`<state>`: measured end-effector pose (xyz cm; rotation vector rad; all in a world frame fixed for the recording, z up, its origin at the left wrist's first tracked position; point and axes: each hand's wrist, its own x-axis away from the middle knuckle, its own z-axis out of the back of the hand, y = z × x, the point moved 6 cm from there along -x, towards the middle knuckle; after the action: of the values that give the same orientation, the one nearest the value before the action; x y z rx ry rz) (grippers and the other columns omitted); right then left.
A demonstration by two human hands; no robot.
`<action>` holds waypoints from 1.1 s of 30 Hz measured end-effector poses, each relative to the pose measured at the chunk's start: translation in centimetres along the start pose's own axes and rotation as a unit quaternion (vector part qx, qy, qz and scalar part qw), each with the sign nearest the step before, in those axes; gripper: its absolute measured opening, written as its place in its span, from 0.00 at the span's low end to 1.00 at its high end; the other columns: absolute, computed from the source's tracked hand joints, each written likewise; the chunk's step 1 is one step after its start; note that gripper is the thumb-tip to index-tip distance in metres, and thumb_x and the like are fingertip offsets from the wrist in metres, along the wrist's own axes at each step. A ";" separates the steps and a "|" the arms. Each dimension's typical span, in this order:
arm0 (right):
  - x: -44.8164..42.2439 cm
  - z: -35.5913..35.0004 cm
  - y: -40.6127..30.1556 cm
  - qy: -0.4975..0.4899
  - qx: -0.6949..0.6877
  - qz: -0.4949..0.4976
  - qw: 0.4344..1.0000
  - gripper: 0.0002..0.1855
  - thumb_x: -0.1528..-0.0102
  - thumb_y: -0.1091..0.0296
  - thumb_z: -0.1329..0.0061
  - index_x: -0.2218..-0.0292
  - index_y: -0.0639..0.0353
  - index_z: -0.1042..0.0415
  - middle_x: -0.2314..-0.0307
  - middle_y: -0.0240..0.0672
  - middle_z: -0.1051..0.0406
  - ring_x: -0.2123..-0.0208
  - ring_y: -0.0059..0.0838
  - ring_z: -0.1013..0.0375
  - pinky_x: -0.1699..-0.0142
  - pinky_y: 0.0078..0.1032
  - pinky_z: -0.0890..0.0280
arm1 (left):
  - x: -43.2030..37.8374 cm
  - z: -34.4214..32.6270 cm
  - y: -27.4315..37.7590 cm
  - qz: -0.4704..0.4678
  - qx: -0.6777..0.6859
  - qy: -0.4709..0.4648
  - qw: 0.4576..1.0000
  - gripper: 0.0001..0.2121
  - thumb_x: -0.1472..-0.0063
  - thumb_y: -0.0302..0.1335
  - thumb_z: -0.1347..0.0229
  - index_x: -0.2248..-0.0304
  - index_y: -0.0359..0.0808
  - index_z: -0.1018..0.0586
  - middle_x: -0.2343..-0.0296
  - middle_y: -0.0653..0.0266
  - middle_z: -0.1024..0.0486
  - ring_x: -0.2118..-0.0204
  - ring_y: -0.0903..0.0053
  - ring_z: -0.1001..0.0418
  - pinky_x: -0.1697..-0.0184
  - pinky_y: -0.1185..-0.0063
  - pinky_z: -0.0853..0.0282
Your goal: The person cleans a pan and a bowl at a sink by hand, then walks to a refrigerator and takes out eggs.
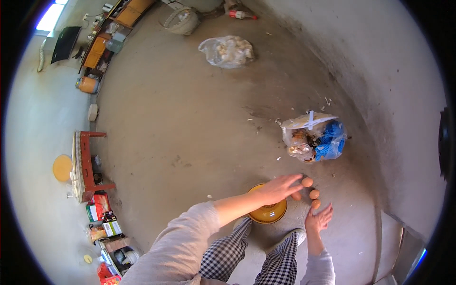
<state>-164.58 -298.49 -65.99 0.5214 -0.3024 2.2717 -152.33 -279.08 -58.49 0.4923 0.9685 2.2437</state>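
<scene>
Several brown eggs lie on the concrete floor at the lower right, among them a top egg [307,182], a middle egg [314,194] and a lower egg [315,204]. Another egg [296,196] is partly covered by the fingers of my left hand [279,188]. That hand reaches across a shiny amber bowl [267,215], its fingers apart and close to the top egg. My right hand [319,218] is open beside the lower egg, thumb tip near it; whether they touch I cannot tell. The bowl sits in front of my shoes, its far part hidden by my forearm.
Beyond the eggs stands a clear bin bag of rubbish [331,142] with a blue item inside. Farther off lie a filled plastic bag [231,51], a woven basket [180,23] and a bottle [242,15]. A red table [86,160] lines the left wall; a pale wall [402,89] rises right.
</scene>
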 end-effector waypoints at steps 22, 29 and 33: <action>37.8 27.8 11.9 -0.257 0.367 0.441 0.778 0.17 0.59 0.67 0.52 0.66 0.64 0.33 0.64 0.45 0.33 0.63 0.38 0.31 0.61 0.30 0.34 | 75.0 17.8 29.8 0.600 0.021 0.227 0.767 0.14 0.55 0.35 0.47 0.66 0.41 0.26 0.67 0.56 0.28 0.61 0.62 0.33 0.59 0.70 0.36; 35.3 27.6 2.4 -0.264 -0.193 0.084 0.941 0.30 0.60 0.53 0.50 0.58 0.59 0.39 0.60 0.38 0.39 0.62 0.40 0.36 0.62 0.37 0.39 | 90.5 -1.4 47.5 0.731 0.162 0.379 0.544 0.12 0.57 0.36 0.47 0.72 0.38 0.24 0.74 0.57 0.26 0.68 0.65 0.29 0.64 0.73 0.34; 44.3 28.7 -0.9 -0.225 -0.090 0.149 0.959 0.24 0.56 0.53 0.54 0.62 0.61 0.36 0.68 0.35 0.36 0.68 0.35 0.36 0.65 0.33 0.40 | 94.8 -11.4 54.1 0.789 0.302 0.315 0.433 0.12 0.55 0.37 0.48 0.73 0.38 0.23 0.74 0.58 0.26 0.70 0.66 0.28 0.66 0.73 0.34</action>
<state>-183.47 -280.25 -20.22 0.9486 -0.8562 2.3570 -249.51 -248.67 -17.48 1.3305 2.4662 3.7899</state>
